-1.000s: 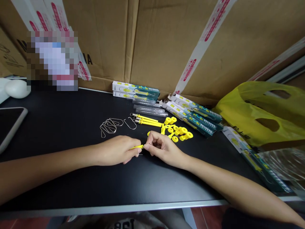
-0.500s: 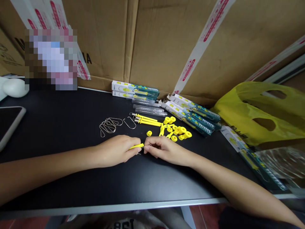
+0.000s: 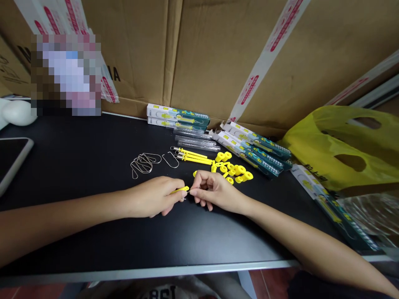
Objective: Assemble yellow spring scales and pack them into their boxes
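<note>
My left hand (image 3: pixel 158 194) is closed on a yellow plastic piece (image 3: pixel 181 189), whose tip pokes out to the right; a bit of thin wire shows under the fingers. Thumb and forefinger of my right hand (image 3: pixel 212 189) pinch a small metal wire hook (image 3: pixel 197 189) right at that tip. Whether the hook passes through the tip is too small to tell. Beyond my hands lie yellow rods with springs (image 3: pixel 196 158), loose yellow caps (image 3: pixel 240 170), a bent wire hook (image 3: pixel 171 160) and a heap of wire hooks (image 3: pixel 145 162).
Clear plastic tubes (image 3: pixel 196 143) lie before stacked printed boxes (image 3: pixel 177 118). More boxes (image 3: pixel 252 149) and a yellow plastic bag (image 3: pixel 336 141) are at the right. A phone (image 3: pixel 14 162) rests at the left edge. Cardboard (image 3: pixel 212 54) stands behind the black table (image 3: pixel 156 245).
My right hand has shifted slightly, its lower fingers now spread and its pinch still at the yellow tip. My left hand keeps its hold. The view has moved a little.
</note>
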Action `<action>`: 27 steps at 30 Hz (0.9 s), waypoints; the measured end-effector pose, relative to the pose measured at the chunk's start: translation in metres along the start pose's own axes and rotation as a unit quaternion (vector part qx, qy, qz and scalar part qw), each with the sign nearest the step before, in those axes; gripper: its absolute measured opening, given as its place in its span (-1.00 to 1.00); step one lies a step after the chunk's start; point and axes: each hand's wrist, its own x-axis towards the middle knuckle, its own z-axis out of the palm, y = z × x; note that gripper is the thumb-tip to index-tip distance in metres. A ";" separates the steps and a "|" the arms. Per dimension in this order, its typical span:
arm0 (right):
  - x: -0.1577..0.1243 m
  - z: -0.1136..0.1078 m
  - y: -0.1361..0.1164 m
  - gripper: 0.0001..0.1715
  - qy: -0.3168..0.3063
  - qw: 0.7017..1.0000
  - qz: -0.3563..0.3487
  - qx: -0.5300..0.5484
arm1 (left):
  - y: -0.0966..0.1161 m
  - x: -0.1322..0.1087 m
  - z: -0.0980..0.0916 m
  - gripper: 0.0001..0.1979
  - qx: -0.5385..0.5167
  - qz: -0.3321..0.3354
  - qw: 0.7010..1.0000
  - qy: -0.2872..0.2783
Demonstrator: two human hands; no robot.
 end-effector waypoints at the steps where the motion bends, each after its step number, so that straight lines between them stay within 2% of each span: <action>1: 0.000 0.000 0.000 -0.65 0.001 1.000 -0.003 0.000 | 0.000 0.000 -0.001 -0.71 -0.001 0.000 1.000 -0.009; 4: -0.001 0.003 0.001 -0.64 0.000 1.000 -0.004 -0.007 | 0.000 -0.001 -0.002 -0.72 0.015 0.008 1.000 -0.024; 9: -0.001 0.003 0.001 -0.62 0.010 0.997 -0.046 -0.057 | 0.001 0.000 -0.003 -0.71 0.123 0.090 0.988 0.022; 12: 0.001 -0.002 -0.003 -0.59 -0.009 0.996 -0.065 -0.065 | 0.003 0.000 -0.003 -0.70 0.140 0.103 0.984 0.029; 17: 0.001 -0.006 -0.010 -0.61 -0.050 0.997 -0.035 -0.049 | 0.005 -0.003 -0.004 -0.77 0.021 0.050 0.998 0.018; 19: 0.001 -0.005 -0.011 -0.62 -0.045 0.996 -0.045 -0.055 | 0.002 -0.002 -0.004 -0.83 -0.036 0.031 0.999 0.016; 22: 0.000 -0.003 -0.008 -0.65 -0.034 0.994 -0.065 -0.075 | -0.003 0.001 -0.004 -0.87 -0.105 0.009 0.994 -0.026; 24: -0.002 -0.002 -0.005 -0.68 -0.024 0.993 -0.072 -0.093 | -0.006 0.003 -0.004 -0.86 -0.133 -0.009 0.989 -0.058; 27: -0.005 -0.001 -0.001 -0.73 -0.010 0.987 -0.080 -0.140 | -0.008 0.005 -0.005 -0.82 -0.154 -0.025 0.985 -0.077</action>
